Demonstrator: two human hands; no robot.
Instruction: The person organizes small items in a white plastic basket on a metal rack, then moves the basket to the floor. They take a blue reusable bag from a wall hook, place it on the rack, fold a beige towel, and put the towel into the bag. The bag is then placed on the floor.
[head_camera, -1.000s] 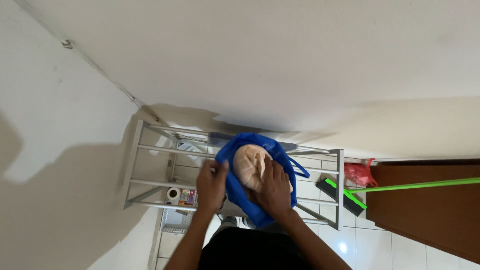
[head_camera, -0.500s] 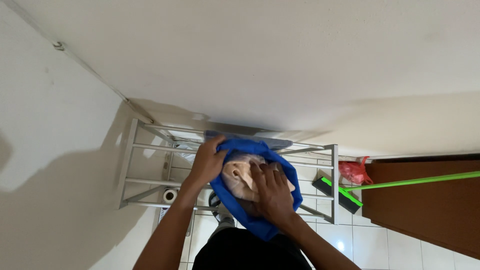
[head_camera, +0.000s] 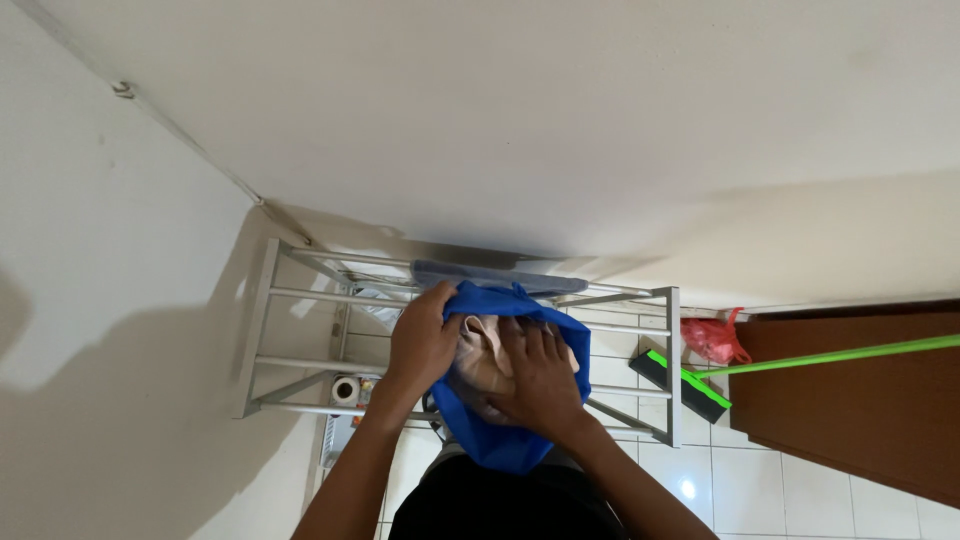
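Observation:
A blue fabric bag (head_camera: 495, 445) rests on top of a white metal drying rack (head_camera: 262, 330). Pale beige cloth (head_camera: 480, 355) shows in the bag's open mouth. My left hand (head_camera: 422, 340) grips the bag's left rim, pulling it up. My right hand (head_camera: 538, 375) lies flat on the beige cloth inside the bag, fingers spread, pressing down on it.
A grey cloth (head_camera: 500, 275) hangs over the rack's far bar. A green-handled broom (head_camera: 800, 358) leans across a brown wooden door (head_camera: 860, 400) at right. A red plastic bag (head_camera: 712, 338) lies on the tiled floor. A white roll (head_camera: 346, 389) sits below the rack. White walls surround it.
The bag's mouth has narrowed and less beige cloth shows. My left hand has moved up along the rim, and my right hand has pushed further into the bag.

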